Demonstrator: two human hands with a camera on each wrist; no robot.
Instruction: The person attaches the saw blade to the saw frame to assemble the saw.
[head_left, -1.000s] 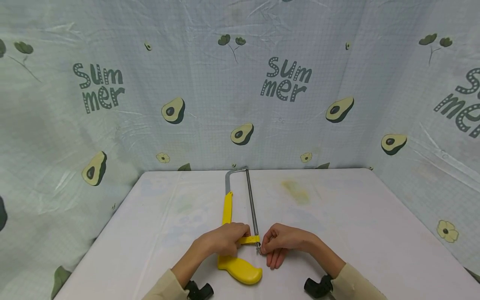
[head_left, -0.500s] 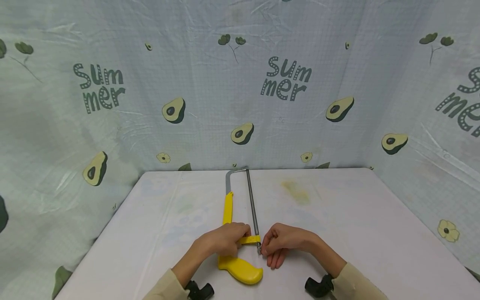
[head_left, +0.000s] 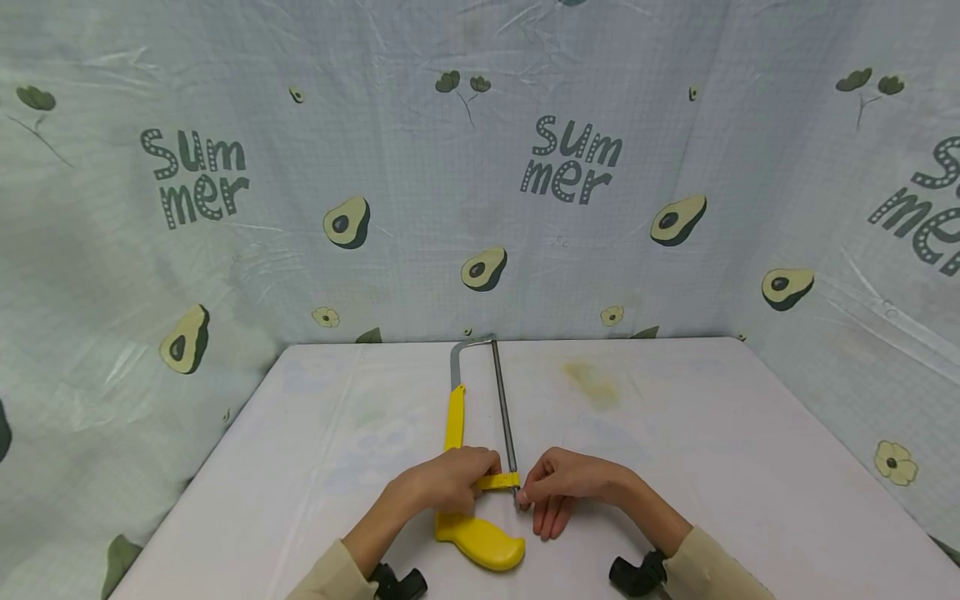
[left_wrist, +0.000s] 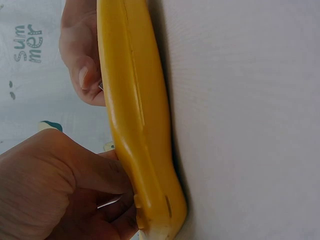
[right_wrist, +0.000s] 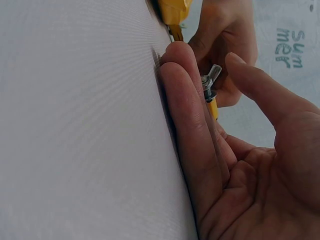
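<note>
A hacksaw [head_left: 487, 546] with a yellow handle and a grey metal frame lies on the white table, its far end toward the back edge. My left hand [head_left: 453, 479] grips it where the yellow handle meets the frame. In the left wrist view the yellow handle [left_wrist: 137, 110] runs beside that hand. My right hand [head_left: 566, 483] is at the near end of the blade, its fingertips right at a small metal wing nut [right_wrist: 214, 75]. Seen from the right wrist, the thumb stands a little apart from the nut, and two straight fingers [right_wrist: 187, 110] lie along the table.
The white tabletop [head_left: 675, 417] carries a yellowish stain [head_left: 592, 383] right of the saw. A printed plastic sheet [head_left: 405, 150] with avocados and lettering hangs behind and at both sides. Black wrist mounts [head_left: 637, 575] sit at the sleeves.
My right fingertips have shifted slightly left and now cover more of the wing nut in the head view. The left hand and the hacksaw stay in place.
</note>
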